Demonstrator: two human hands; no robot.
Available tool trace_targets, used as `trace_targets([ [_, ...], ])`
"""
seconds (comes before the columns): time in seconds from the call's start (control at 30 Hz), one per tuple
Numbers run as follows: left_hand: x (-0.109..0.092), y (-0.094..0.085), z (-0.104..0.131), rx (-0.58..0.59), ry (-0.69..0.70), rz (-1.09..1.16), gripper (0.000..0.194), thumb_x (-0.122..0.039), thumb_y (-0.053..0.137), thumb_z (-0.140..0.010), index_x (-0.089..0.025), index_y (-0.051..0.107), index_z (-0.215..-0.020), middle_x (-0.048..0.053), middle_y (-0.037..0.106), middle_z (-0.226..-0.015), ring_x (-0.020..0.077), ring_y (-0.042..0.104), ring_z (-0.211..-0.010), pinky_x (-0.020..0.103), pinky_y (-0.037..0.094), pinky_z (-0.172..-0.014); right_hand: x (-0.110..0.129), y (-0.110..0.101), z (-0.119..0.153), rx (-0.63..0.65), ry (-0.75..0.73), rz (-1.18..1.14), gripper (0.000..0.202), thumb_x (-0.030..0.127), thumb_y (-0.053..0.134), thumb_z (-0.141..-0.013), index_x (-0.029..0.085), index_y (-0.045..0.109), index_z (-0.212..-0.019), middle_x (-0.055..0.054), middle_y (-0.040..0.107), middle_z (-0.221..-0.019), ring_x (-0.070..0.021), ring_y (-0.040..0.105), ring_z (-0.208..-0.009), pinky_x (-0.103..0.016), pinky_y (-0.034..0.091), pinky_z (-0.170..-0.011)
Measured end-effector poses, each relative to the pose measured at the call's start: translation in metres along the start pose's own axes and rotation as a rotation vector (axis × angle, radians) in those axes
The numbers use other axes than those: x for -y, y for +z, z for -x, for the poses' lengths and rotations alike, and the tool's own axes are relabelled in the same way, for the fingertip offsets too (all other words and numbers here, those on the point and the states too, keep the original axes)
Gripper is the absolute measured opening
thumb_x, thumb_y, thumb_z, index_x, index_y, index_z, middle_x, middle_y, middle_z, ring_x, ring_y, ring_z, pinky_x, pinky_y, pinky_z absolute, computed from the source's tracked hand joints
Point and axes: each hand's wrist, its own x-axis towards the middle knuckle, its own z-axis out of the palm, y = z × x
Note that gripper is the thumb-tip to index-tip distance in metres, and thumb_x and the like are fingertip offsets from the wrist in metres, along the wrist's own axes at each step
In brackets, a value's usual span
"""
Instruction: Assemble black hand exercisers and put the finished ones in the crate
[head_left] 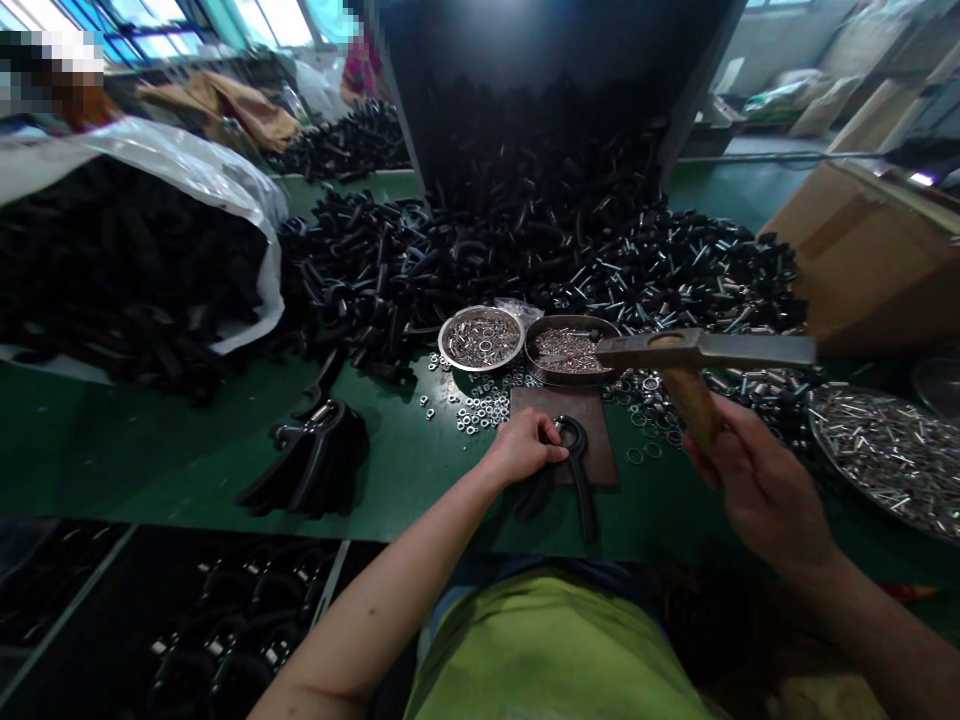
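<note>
My left hand point(529, 445) pinches the top of a black hand grip point(581, 485) with two spread handles. Under the grip's ringed upper end lies a flat brown metal plate point(604, 450); the handles stick out past its near edge. My left fingertips hide part of the joint. Raised to the right, my right hand point(765, 480) is wrapped around the wooden handle of a hammer point(697, 350). The hammer's metal head is level, above and apart from the grip. To the left stands a bunch of similar black hand grips point(315, 460) with a metal spring showing.
A steel bowl point(480, 338) and a dark round tin point(574, 345) hold small metal parts. Loose nuts point(480, 408) and rings point(645, 450) lie nearby. Black parts point(480, 250) are heaped behind. Right are a tray of pins point(892, 450) and a cardboard box point(870, 260); left, a plastic sack point(255, 210).
</note>
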Motion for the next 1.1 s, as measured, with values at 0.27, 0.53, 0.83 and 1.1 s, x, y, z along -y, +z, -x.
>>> trace_targets([
  [0.27,-0.008,-0.004,0.003,0.004,-0.005,-0.053,0.015,-0.030,0.073,-0.063,-0.019,0.065,-0.072,0.000,0.061,-0.086,0.0168,0.055,-0.081,0.027,0.040,-0.070,0.008,0.013,-0.006,0.149,-0.039,0.181,0.041,0.032,0.032,-0.093,0.028,0.047,-0.131,-0.005,0.065,-0.118,-0.0229,0.066,-0.097,-0.035,0.052,-0.079],
  [0.53,-0.010,0.007,0.034,-0.298,0.118,-0.287,0.028,-0.030,0.074,-0.066,-0.020,0.058,-0.085,0.004,0.056,-0.104,0.0231,0.049,-0.102,0.035,0.039,-0.086,-0.002,0.020,-0.005,0.351,0.055,0.246,0.039,0.031,0.031,-0.094,0.025,0.051,-0.126,-0.005,0.070,-0.106,-0.0244,0.068,-0.089,-0.035,0.053,-0.073],
  [0.83,0.006,0.033,0.076,-0.294,0.063,-0.441,0.014,-0.029,0.054,-0.083,-0.020,0.047,-0.091,0.004,0.059,-0.086,0.0194,0.056,-0.080,0.029,0.043,-0.068,0.023,0.001,0.028,0.137,-0.146,0.111,0.034,0.028,0.034,-0.093,0.024,0.053,-0.121,-0.005,0.072,-0.094,-0.0203,0.070,-0.076,-0.030,0.055,-0.063],
  [1.1,0.004,0.030,0.069,-0.281,0.044,-0.468,0.015,-0.030,0.053,-0.082,-0.019,0.049,-0.090,0.005,0.062,-0.086,0.0204,0.059,-0.079,0.029,0.042,-0.066,0.013,0.011,0.027,0.184,-0.168,0.214,0.039,0.026,0.031,-0.094,0.022,0.048,-0.128,-0.006,0.070,-0.108,-0.0201,0.069,-0.087,-0.030,0.056,-0.069],
])
